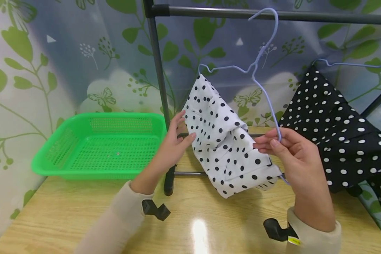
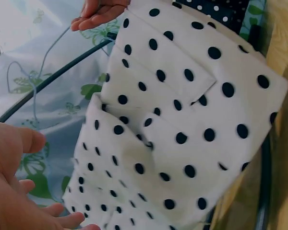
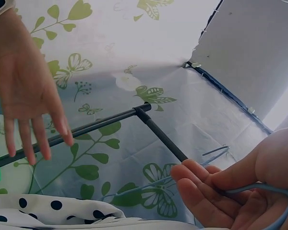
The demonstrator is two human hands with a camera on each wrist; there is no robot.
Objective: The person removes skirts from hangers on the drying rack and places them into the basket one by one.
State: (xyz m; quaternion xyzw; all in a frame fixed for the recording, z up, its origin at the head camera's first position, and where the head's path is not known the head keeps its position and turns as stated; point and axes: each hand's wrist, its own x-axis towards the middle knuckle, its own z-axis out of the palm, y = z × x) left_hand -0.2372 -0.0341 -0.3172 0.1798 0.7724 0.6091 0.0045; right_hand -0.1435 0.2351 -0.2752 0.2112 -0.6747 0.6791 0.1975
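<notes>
A pale blue hanger (image 1: 257, 63) is tilted, its left shoulder up and its right one low. White fabric with black dots (image 1: 216, 141) hangs along it, one corner at the hanger's raised end. My right hand (image 1: 296, 155) pinches the lower hanger arm between thumb and fingers, close to the fabric's right edge. In the right wrist view the hanger's wire (image 3: 273, 188) passes through that hand's fingers. My left hand (image 1: 174, 144) is at the fabric's left edge, fingers extended and apart. The right wrist view shows the left hand (image 3: 29, 96) with straight fingers and nothing in it.
A dark metal rack (image 1: 209, 12) stands behind, its top bar overlapped by the hanger's hook. Black fabric with white dots (image 1: 339, 137) hangs from another hanger (image 1: 352, 64) at right. A green perforated basket (image 1: 98, 173) sits on the wooden table (image 1: 66, 211) at left.
</notes>
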